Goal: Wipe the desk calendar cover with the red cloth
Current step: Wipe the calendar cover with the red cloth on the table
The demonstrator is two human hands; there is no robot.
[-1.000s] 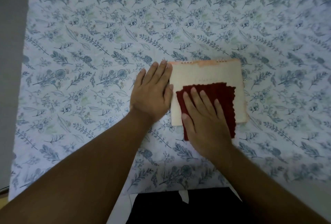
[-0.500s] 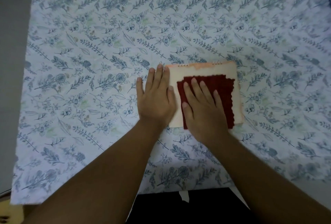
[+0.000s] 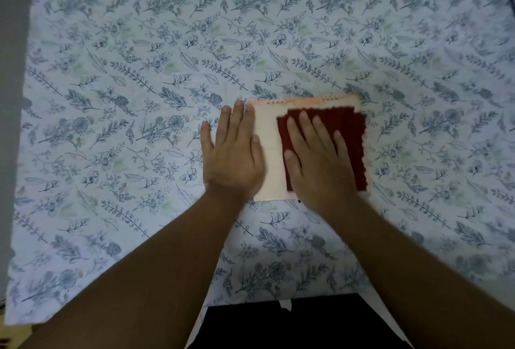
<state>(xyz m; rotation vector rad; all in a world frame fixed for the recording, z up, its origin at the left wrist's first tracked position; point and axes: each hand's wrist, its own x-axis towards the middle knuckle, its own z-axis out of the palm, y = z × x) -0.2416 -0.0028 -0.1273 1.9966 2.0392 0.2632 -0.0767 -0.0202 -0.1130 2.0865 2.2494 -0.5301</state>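
Note:
A cream desk calendar [image 3: 269,153] with a spiral binding along its far edge lies flat on the floral tablecloth. A dark red cloth [image 3: 345,122] with a scalloped edge covers the right part of its cover. My right hand [image 3: 317,161] presses flat on the cloth, fingers spread and pointing away from me. My left hand [image 3: 232,153] lies flat, palm down, over the calendar's left edge and the tablecloth beside it, holding nothing.
The white tablecloth with blue leaf print [image 3: 139,97] covers the whole table. Its left edge meets a grey strip [image 3: 12,97]. Dark clothing [image 3: 292,323] shows at the near table edge, between my forearms.
The red cloth and my right hand have slid away from me and rightward, from overhanging the calendar's near edge to lying fully on the cover. My left hand stays at the left edge.

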